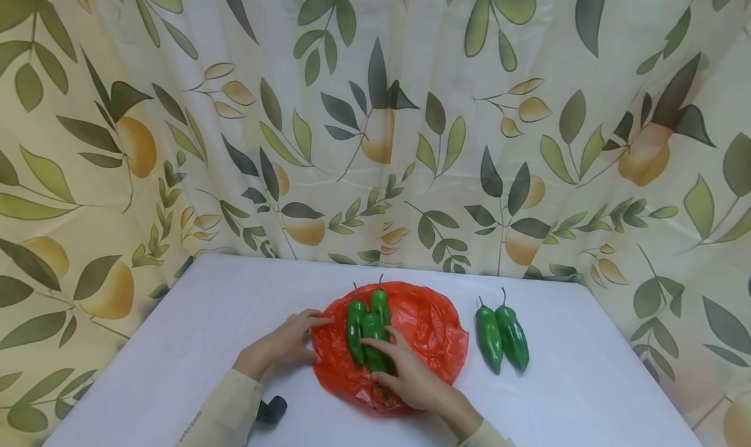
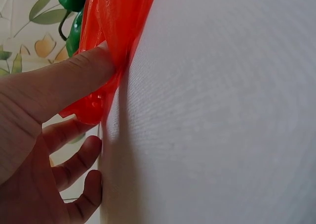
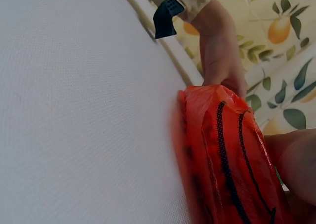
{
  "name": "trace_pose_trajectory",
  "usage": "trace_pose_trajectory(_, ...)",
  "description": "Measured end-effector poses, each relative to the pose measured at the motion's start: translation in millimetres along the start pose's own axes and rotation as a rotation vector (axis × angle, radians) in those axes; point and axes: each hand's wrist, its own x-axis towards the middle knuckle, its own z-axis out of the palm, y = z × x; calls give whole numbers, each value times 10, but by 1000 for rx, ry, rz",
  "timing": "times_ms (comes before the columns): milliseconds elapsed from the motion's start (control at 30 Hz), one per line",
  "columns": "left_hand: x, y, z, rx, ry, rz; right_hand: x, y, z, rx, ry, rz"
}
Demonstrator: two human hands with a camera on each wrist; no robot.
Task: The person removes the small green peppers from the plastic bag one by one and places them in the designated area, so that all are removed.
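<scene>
A crumpled red plastic bag [image 1: 431, 326] lies spread on the white table, with glossy green peppers on its left half. My right hand [image 1: 413, 375] grips the front pepper [image 1: 374, 326], thumb on the near side and fingers across it. Just beyond lie a slimmer green pepper [image 1: 355, 330] and another pepper [image 1: 380, 303], stems pointing away. My left hand [image 1: 287, 339] is at the bag's left edge, fingers spread. In the left wrist view its thumb [image 2: 79, 75] touches the red plastic. The right wrist view shows the bag's side [image 3: 232, 150]; the gripped pepper is mostly hidden there.
Two more green peppers, one [image 1: 489, 339] beside the other [image 1: 513, 339], lie to the right of the bag. A black device [image 1: 272, 410] is next to the left sleeve. Behind the white table [image 1: 587, 382] hangs a fruit-and-leaf patterned curtain [image 1: 422, 141].
</scene>
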Motion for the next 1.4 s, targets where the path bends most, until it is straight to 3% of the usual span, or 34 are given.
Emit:
trace_pose_trajectory(533,-15,26,-10,-7,-1,3,1,-8,-109,58,70,-6)
trace_pose_trajectory(1000,-17,10,-8,-10,-4,-4,-32,-27,-257,51,220,-45)
trace_pose_trajectory(1400,-8,12,1,-7,-1,-5,-61,-67,-394,50,332,8)
